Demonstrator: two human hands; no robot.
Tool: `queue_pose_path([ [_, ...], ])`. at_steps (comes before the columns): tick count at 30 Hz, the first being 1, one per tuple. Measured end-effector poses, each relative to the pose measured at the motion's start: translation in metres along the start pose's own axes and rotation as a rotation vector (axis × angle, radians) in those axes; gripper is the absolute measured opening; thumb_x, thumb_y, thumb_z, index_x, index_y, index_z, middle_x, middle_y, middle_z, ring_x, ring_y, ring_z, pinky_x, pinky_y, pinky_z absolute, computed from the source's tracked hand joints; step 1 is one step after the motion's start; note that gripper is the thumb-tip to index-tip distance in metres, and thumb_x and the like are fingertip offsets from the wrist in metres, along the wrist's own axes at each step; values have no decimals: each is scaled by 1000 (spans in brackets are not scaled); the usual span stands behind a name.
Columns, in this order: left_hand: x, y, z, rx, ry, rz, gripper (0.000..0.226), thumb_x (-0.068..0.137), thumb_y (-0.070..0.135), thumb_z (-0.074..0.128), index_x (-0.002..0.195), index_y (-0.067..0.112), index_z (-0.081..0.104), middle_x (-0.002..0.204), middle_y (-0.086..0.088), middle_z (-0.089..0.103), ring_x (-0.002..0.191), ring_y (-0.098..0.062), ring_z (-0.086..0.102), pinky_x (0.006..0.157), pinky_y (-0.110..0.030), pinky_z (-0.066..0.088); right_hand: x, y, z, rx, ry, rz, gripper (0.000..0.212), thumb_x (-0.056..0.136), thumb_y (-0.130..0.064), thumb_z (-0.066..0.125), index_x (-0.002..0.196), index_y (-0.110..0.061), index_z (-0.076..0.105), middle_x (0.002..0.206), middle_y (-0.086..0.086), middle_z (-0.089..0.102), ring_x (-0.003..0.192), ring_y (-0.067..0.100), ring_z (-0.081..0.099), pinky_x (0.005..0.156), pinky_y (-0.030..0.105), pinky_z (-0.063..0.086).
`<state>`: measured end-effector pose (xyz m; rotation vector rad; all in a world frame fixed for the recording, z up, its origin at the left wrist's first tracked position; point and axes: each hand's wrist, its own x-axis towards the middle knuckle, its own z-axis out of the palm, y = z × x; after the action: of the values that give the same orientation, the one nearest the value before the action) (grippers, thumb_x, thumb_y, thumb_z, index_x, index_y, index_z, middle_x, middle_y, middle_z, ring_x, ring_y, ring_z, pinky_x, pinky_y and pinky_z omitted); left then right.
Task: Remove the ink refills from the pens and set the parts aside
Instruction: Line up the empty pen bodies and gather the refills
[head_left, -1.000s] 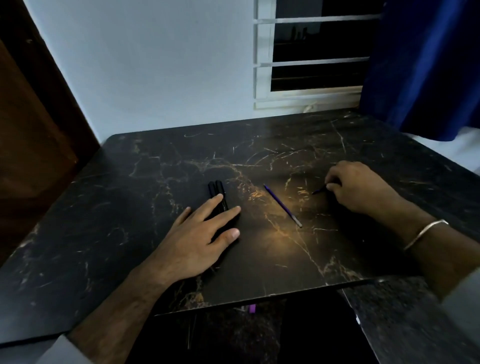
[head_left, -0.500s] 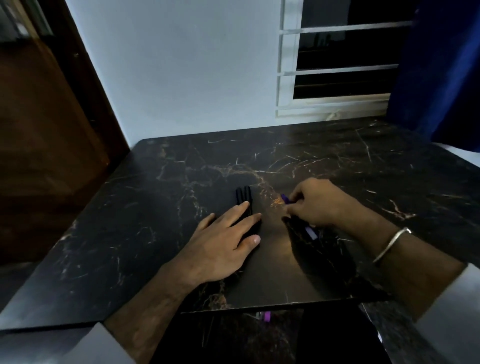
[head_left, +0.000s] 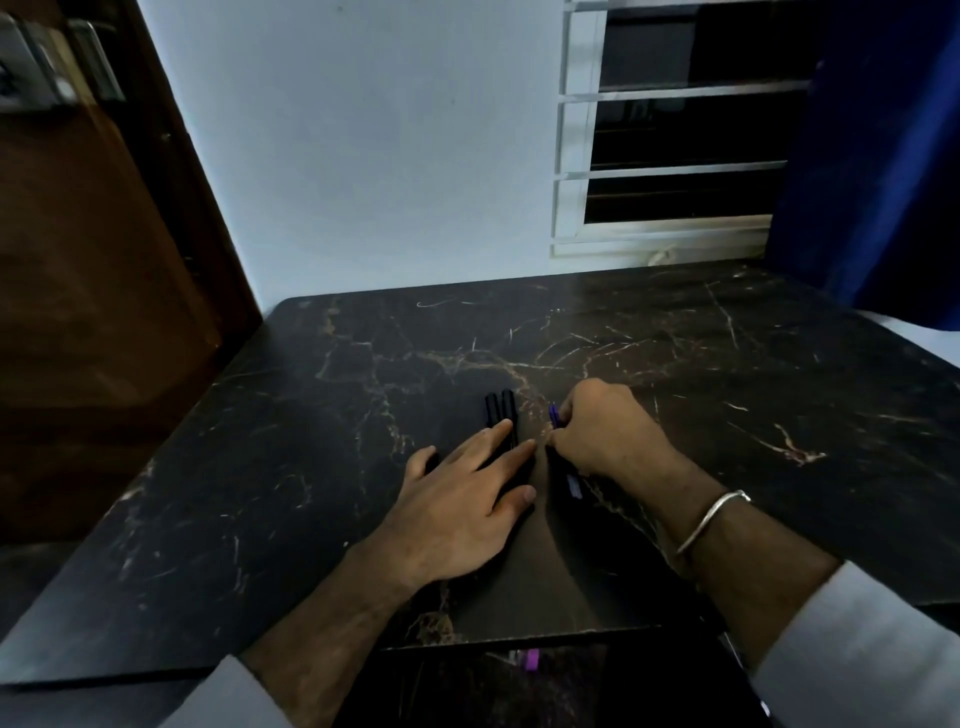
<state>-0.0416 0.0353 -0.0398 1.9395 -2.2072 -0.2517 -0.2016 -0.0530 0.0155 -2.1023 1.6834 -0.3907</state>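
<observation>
Two black pens (head_left: 501, 408) lie side by side near the middle of the dark marble table (head_left: 311, 441). My left hand (head_left: 462, 499) rests flat on their near ends, fingers spread. A thin purple ink refill (head_left: 554, 415) lies just right of the pens; its far tip shows above my right hand (head_left: 602, 431) and its pale near end (head_left: 573, 486) shows below it. My right hand is curled over the refill with the fingertips pinched on it. The refill's middle is hidden under the hand.
A brown wooden door (head_left: 93, 312) stands at the left and a window (head_left: 675, 156) with a blue curtain (head_left: 883, 156) at the back right. A small purple piece (head_left: 531, 660) shows below the table's front edge.
My right hand came leftward from the right part of the table onto the purple refill and closed on it. My left hand stayed on the pens. The view tilted upward.
</observation>
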Motion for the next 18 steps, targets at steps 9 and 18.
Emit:
queue_pose_path([
  [9, 2, -1, -2, -7, -3, 8, 65, 88, 69, 15, 150, 51, 11, 167, 19, -1, 151, -2, 4, 117, -53, 4, 2, 2, 0, 7, -18, -8, 25, 83, -30, 70, 98, -10, 70, 103, 14, 69, 83, 26, 70, 75, 36, 61],
  [18, -1, 1, -6, -31, 5, -3, 69, 84, 75, 21, 149, 52, 14, 166, 21, 0, 151, -5, 6, 119, -51, 5, 5, 4, 1, 18, -56, 3, 29, 82, -37, 73, 98, -14, 70, 97, 9, 71, 81, 22, 71, 75, 37, 62],
])
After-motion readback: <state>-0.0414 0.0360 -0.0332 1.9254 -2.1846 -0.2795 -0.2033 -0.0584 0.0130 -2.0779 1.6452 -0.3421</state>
